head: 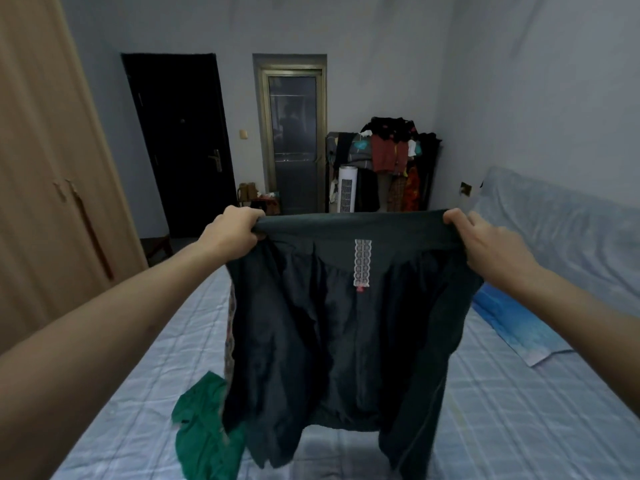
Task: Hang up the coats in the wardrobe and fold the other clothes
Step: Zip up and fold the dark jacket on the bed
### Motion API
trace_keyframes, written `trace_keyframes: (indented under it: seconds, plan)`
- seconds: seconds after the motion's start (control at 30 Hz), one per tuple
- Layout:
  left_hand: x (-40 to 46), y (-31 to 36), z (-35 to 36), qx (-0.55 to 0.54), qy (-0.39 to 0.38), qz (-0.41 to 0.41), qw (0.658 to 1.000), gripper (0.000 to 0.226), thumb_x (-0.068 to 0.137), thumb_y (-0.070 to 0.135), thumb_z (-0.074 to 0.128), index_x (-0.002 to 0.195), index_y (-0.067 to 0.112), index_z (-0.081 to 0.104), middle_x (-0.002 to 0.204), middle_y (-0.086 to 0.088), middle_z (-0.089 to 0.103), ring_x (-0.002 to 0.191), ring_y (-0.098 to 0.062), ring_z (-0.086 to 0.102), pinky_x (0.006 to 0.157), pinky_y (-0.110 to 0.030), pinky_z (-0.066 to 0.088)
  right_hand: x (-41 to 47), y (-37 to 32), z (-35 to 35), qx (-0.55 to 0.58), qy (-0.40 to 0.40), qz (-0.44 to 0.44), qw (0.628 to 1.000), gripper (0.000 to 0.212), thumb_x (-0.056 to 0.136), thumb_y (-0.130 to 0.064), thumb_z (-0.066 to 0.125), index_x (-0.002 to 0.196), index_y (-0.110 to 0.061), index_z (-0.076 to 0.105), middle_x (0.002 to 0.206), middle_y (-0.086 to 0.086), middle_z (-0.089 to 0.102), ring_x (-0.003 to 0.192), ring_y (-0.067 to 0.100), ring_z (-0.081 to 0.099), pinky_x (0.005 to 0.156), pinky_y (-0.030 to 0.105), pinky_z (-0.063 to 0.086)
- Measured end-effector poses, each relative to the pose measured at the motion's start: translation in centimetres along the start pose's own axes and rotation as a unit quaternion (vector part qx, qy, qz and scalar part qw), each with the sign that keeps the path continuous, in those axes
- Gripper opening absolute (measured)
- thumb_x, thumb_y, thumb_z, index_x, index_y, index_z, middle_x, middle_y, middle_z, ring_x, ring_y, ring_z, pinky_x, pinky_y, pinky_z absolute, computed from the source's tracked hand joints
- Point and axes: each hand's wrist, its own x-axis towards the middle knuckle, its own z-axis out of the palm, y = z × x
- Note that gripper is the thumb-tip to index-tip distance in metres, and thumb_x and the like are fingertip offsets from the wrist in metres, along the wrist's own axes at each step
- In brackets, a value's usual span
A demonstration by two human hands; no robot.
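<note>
Gripping the dark quilted fabric jacket by its shoulders, both hands, left hand at 10 o'clock and right hand at 2, should keep it taut and level for hanging.

Two hands — two garments

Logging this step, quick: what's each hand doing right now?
Left hand: closed, gripping the dark garment at its top left corner.
Right hand: closed, gripping the same garment's top right corner.
</note>
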Motion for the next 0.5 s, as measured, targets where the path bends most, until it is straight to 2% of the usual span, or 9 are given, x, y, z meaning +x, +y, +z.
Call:
trace_keyframes:
  seconds: [0.07,0.17,0.27,0.33,0.4,0.47,0.5]
  plan:
    - [0.2,0.0,-0.3,0.030,0.024,0.003,0.999,0.010,0.090,0.023,0.059,0.089,0.032,0.055,0.091,-0.004,0.060,0.087,-0.032,0.059,0.071,-0.044,0.051,0.0,1.2,0.1,-0.003,0.044,-0.020,0.999,0.050,0.081,-0.001,0.058,0.120,-0.022,0.035,0.099,0.015,0.046,0.045,0.035,0.051,0.041,0.035,0.037]
    - [1.0,0.3,-0.9,0.077,0.056,0.008,0.995,0.010,0.092,0.025,0.057,0.094,0.035,0.055,0.091,-0.005,0.057,0.086,-0.033,0.057,0.066,-0.040,0.042,0.5,2.6,0.7,0.037,0.079,0.004,0.996,0.044,0.084,-0.002,0.056,0.119,-0.021,0.038,0.107,0.019,0.047,0.049,0.044,0.054,0.045,0.042,0.040]
    - [3.2,0.5,-0.4,0.070,-0.002,-0.022,0.997,0.008,0.093,0.030,0.058,0.099,0.033,0.063,0.090,-0.003,0.060,0.084,-0.028,0.058,0.067,-0.038,0.045,1.9,2.6,2.2,0.117,0.043,0.019,0.992,0.037,0.084,-0.010,0.049,0.120,-0.020,0.046,0.097,0.023,0.061,0.067,0.045,0.062,0.060,0.045,0.049]
    - [5.4,0.2,0.8,0.055,-0.072,-0.045,0.995,0.015,0.093,0.032,0.060,0.107,0.030,0.067,0.094,-0.004,0.063,0.087,-0.027,0.060,0.075,-0.040,0.052,3.8,2.7,3.8,0.186,-0.050,0.021,0.981,0.030,0.086,-0.008,0.050,0.111,-0.024,0.053,0.088,0.020,0.066,0.075,0.037,0.064,0.069,0.039,0.050]
    - [7.9,-0.3,2.7,0.063,-0.146,-0.045,0.986,0.020,0.093,0.031,0.062,0.110,0.023,0.068,0.099,-0.005,0.064,0.090,-0.025,0.060,0.082,-0.037,0.052,6.0,3.9,5.8,0.219,-0.181,0.034,0.958,0.025,0.088,-0.008,0.059,0.096,-0.032,0.060,0.094,0.005,0.067,0.089,0.029,0.063,0.077,0.032,0.044]
    - [10.2,-1.6,5.2,0.085,-0.265,-0.039,0.960,0.020,0.089,0.036,0.066,0.101,0.020,0.068,0.102,-0.003,0.067,0.090,-0.021,0.061,0.085,-0.033,0.050,8.0,5.4,8.2,0.295,-0.327,0.070,0.895,0.019,0.080,-0.022,0.070,0.091,-0.037,0.069,0.102,0.000,0.070,0.098,0.025,0.066,0.087,0.038,0.049]
    - [11.3,-2.5,6.7,0.091,-0.340,-0.047,0.935,0.022,0.086,0.042,0.069,0.096,0.022,0.067,0.103,-0.002,0.069,0.089,-0.019,0.064,0.087,-0.033,0.051,8.9,6.2,9.7,0.351,-0.411,0.095,0.836,0.027,0.072,-0.030,0.075,0.098,-0.037,0.071,0.105,0.002,0.072,0.100,0.025,0.068,0.092,0.043,0.051]
